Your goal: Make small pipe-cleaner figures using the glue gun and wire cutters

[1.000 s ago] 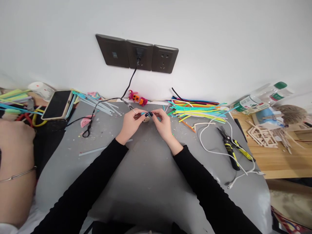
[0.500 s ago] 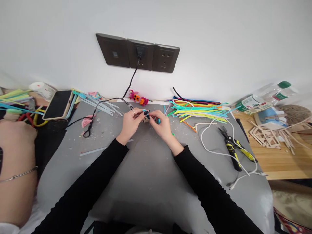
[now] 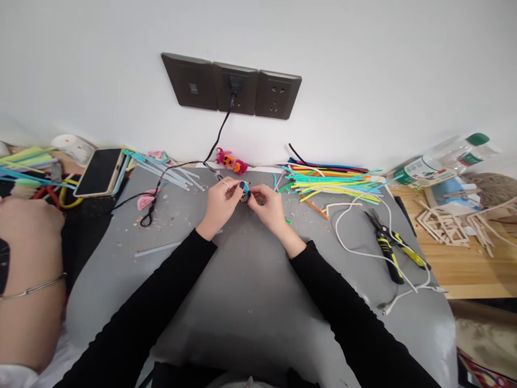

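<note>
Head view.

Piece in work: small blue piece (image 3: 245, 189), one, with pale and dark parts, in the fingertips at the far middle of the grey mat (image 3: 242, 291); its exact form is too small to tell.

Left hand (image 3: 221, 205): one, narrow pinch on the piece, ring on one finger. Right hand (image 3: 267, 207): one, narrow pinch at the piece's right side; how firmly either presses, cannot tell.

Handling note, as judged: the piece being so small, one hand is best kept steady as a holder while the other makes short, light adjustments; fingertips close together, pressure gentle, nails off the surface.

Count of surroundings:
- Wall plates (image 3: 277, 99), dark: three, far side; one black plug in the middle one.
- Pink-and-orange figure (image 3: 232, 161): one, just beyond the hands.
- Coloured stems (image 3: 335, 186): one heap, far right, overlapping past counting.
- Pliers (image 3: 388, 257), black and yellow: one pair, right, spread; a white cable (image 3: 357, 252) beside and across them.
- Pale stick (image 3: 157, 249): one lying alone, left of the hands.
- Phone (image 3: 99, 172): one face-up, far left; white cup (image 3: 74, 149): one, beyond it.
- Co-worker's arm (image 3: 34, 318): one, near left, one bracelet.
</note>
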Action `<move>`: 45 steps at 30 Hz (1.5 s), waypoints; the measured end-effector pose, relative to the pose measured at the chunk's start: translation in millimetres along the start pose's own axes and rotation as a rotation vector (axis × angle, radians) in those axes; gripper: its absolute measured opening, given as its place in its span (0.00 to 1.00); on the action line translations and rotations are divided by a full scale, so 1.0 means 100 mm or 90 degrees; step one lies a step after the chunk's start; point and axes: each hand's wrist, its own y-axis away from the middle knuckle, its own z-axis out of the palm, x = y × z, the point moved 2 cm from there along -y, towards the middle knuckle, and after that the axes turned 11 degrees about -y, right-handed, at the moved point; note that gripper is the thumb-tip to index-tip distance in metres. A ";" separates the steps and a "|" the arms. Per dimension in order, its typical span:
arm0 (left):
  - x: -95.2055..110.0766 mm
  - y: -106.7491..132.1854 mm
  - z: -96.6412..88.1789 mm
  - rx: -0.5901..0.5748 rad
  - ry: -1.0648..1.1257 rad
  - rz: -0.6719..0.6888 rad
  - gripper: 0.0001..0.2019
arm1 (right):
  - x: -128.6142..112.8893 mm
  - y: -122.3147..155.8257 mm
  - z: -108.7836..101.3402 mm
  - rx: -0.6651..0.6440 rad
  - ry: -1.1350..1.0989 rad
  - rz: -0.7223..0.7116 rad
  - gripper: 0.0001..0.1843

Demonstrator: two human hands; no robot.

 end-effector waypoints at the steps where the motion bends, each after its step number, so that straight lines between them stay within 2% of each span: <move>1: 0.00 0.00 0.00 0.004 -0.003 0.005 0.15 | 0.00 0.00 0.00 -0.001 0.003 -0.003 0.07; 9: -0.04 0.00 0.02 0.015 0.026 0.015 0.14 | 0.02 0.00 0.00 -0.001 0.012 -0.008 0.06; 13: -0.02 0.00 0.03 0.013 0.063 0.023 0.18 | 0.02 -0.01 -0.02 -0.002 0.014 0.000 0.07; 17: -0.08 -0.01 0.05 0.016 0.075 -0.011 0.18 | 0.00 -0.01 -0.02 0.003 0.017 -0.009 0.09; 22: -0.17 -0.04 0.04 0.042 0.103 -0.066 0.17 | 0.00 0.00 -0.01 -0.011 -0.058 0.018 0.13; 31: -0.14 -0.04 0.03 0.033 0.108 -0.073 0.18 | 0.01 -0.02 -0.02 -0.014 -0.067 0.021 0.12; 38: -0.08 -0.01 0.02 -0.004 0.039 -0.055 0.20 | 0.03 -0.01 -0.01 -0.034 -0.002 -0.007 0.12; 45: -0.07 0.00 0.02 0.002 -0.040 -0.028 0.23 | -0.02 -0.01 -0.01 -0.041 0.007 -0.011 0.15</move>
